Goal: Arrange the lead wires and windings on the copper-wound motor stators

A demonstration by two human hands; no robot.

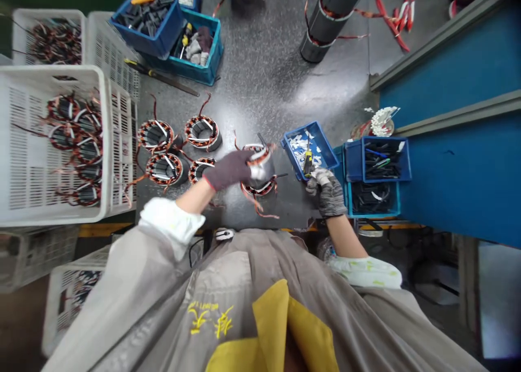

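Note:
My left hand [231, 170], in a dark maroon glove, grips the near side of a motor stator [262, 168] with copper windings and white insulation strips. The stator is tilted and slightly blurred, and loose lead wires stick out around it. My right hand [329, 192], in a grey knitted glove with white fingertips, is closed at the handle end of a screwdriver [308, 159] with a yellow and black handle. The screwdriver's shaft points away over a blue bin [329, 148] of small white pieces. Several more stators [202, 132] stand left of my left hand.
White crates [103, 144] of wound stators line the left. Blue bins [163, 45] of black parts and tools stand at back left, near a long file [163, 79]. Stacked stator cores [321, 30] and red wires [401, 19] lie farther back. Bins [386, 182] sit right, beside a blue panel.

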